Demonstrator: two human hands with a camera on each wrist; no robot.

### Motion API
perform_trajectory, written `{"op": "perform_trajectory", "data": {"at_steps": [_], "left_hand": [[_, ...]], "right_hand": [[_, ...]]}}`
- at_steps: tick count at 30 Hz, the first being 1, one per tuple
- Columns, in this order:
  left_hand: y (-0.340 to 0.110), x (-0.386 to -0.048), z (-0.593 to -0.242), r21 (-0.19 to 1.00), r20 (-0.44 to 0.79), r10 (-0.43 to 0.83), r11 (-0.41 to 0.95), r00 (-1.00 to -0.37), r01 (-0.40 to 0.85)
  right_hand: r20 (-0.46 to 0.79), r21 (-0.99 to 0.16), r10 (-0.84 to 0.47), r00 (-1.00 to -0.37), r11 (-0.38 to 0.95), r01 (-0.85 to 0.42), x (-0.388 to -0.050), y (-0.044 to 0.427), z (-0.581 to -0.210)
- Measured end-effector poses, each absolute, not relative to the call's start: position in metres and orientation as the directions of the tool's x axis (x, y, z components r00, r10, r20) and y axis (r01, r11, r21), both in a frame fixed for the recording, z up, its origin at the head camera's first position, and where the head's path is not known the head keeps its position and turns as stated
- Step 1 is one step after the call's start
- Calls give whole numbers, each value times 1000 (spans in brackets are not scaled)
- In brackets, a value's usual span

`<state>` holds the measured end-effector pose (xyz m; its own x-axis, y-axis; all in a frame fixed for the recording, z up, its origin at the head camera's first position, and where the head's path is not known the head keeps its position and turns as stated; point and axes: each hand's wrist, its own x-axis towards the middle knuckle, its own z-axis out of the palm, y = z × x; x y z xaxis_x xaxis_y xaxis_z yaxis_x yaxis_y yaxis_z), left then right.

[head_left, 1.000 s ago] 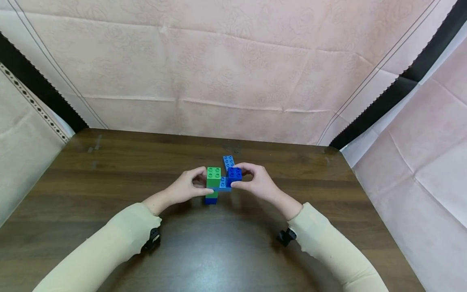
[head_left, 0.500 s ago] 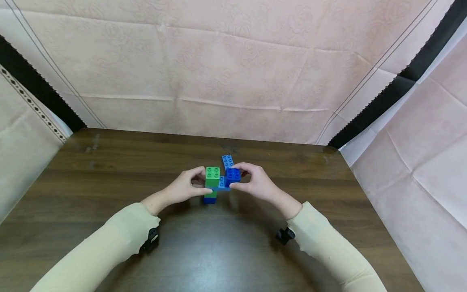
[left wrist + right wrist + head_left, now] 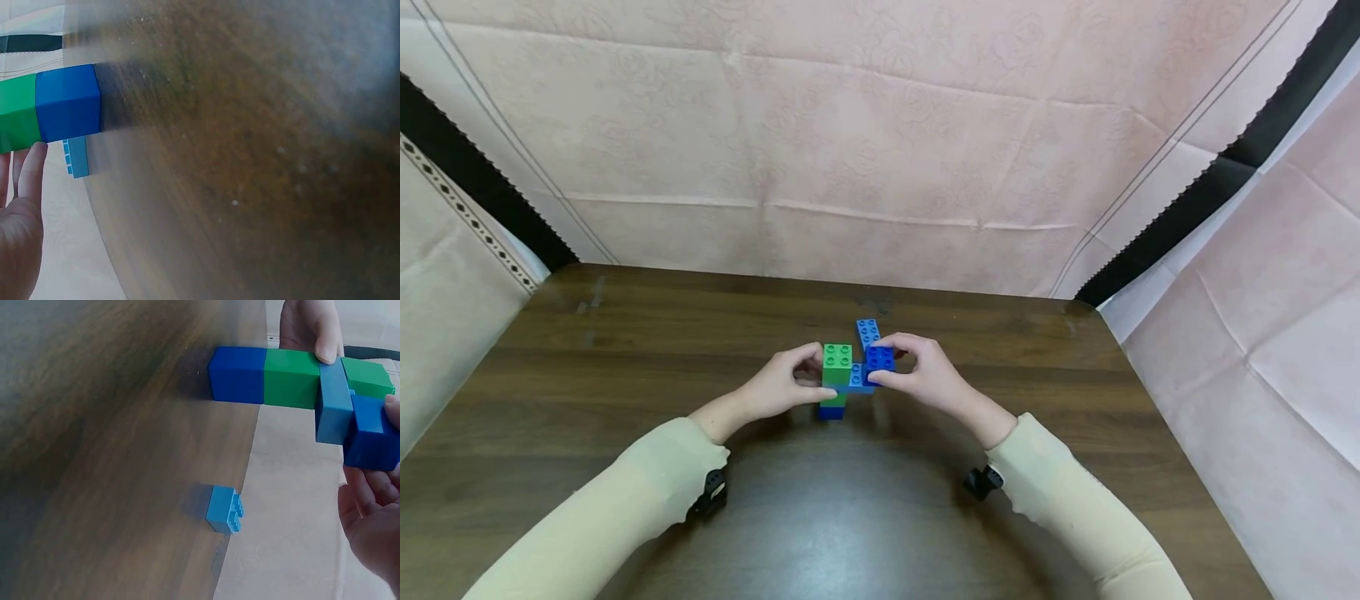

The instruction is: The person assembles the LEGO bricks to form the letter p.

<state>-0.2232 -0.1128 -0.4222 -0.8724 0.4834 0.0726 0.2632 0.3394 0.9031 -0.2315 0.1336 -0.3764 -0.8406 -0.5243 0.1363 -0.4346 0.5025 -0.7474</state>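
Observation:
A toy-brick stack stands on the table: a dark blue brick at the bottom, a green brick, a light blue flat brick jutting right, and another green brick on top. My left hand grips the stack from the left, its thumb along the near side. Over the jutting end, my right hand pinches a second dark blue brick between thumb and fingers. That brick touches the flat brick's end, slightly tilted in the right wrist view; whether it is fully seated I cannot tell.
A loose light blue brick lies on the table just behind the held brick, studs up. The brown wooden table ends at a pale cloth backdrop, with further cloth at both sides.
The right thumb has shifted slightly left along the near side of the dark blue brick. The left hand and the stack keep almost the same place.

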Motion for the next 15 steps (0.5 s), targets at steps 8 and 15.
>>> {"op": "perform_trajectory", "data": {"at_steps": [8, 15], "left_hand": [[-115, -222, -422, 893, 80, 481, 355, -873, 277], [-115, -222, -420, 896, 70, 495, 350, -866, 272]], "right_hand": [[156, -703, -557, -816, 518, -488, -233, 132, -372], [95, -754, -558, -825, 501, -426, -237, 136, -373]]}}
